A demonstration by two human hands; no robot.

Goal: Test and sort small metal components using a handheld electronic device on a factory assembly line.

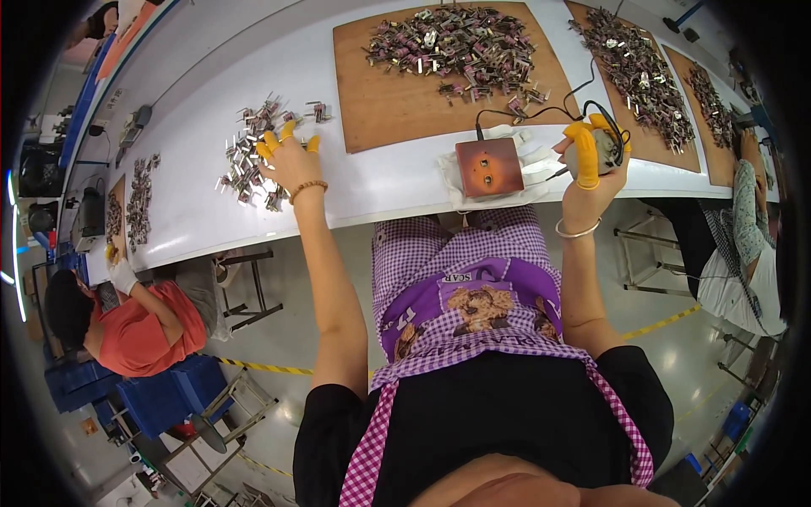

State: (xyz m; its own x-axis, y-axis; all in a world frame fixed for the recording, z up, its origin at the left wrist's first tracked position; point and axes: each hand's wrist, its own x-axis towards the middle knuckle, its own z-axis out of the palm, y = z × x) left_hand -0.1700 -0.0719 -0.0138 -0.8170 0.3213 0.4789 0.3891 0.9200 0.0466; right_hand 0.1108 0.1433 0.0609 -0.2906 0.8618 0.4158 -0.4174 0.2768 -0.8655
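My left hand [293,162], with yellow finger covers, reaches over a loose pile of small silver metal parts [245,165] on the white table. Its fingers are spread, and the tips touch or hover at the pile's far right edge. In my right hand [596,173], also in yellow finger covers, is a rounded grey device [606,150] with a black cable looped beside it. The fingers wrap round it and hide much of its shape. Left of that hand, a reddish-brown square box [490,167] with two small openings lies on a white cloth [452,182].
A brown board [372,110] beyond the box bears a large heap of similar parts [456,46]. More boards with heaps [646,76] stand to the right. A black cable [528,111] crosses the table. Co-workers sit at left [152,329] and right [748,245].
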